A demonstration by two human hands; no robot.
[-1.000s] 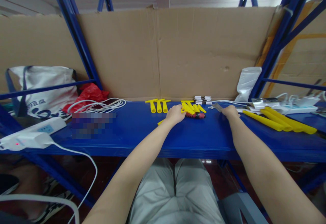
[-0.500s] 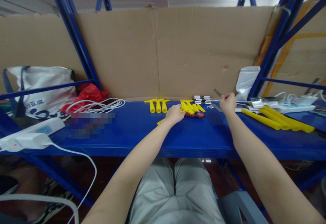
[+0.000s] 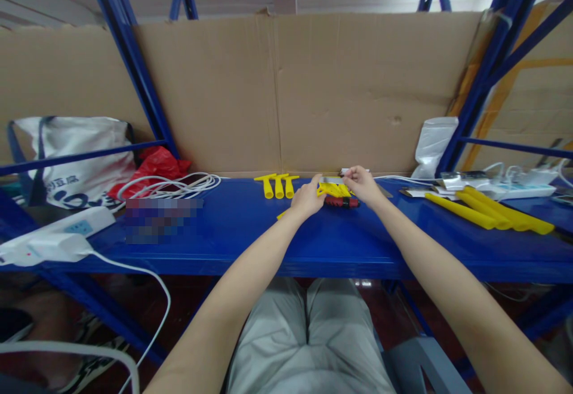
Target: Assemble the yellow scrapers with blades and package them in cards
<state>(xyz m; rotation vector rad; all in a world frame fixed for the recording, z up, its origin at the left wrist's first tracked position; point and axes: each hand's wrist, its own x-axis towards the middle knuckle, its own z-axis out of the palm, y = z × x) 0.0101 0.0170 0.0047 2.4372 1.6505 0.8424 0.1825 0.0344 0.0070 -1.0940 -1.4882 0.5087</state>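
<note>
My left hand (image 3: 308,197) rests closed on the blue shelf (image 3: 313,239), its fingers against a yellow plastic piece (image 3: 330,190) of a small heap. My right hand (image 3: 363,183) is pinched on a thin flat metal strip (image 3: 332,179), held level just above that heap. The strip's left end reaches my left fingertips. A red and black tool (image 3: 342,202) lies under the yellow pieces. Three yellow T-shaped handles (image 3: 277,184) lie to the left of my hands.
Long yellow tubes (image 3: 486,212) and white power strips (image 3: 514,189) lie at the right. A white cable coil (image 3: 172,185), a red bag (image 3: 154,164) and a tote bag (image 3: 74,155) sit at the left. Cardboard (image 3: 313,89) backs the shelf. A small stack of black and white pieces (image 3: 358,173) sits behind my right hand.
My right hand lifted a thin metal strip from the shelf at the right and carried it left to the yellow heap. My left hand stayed in place.
</note>
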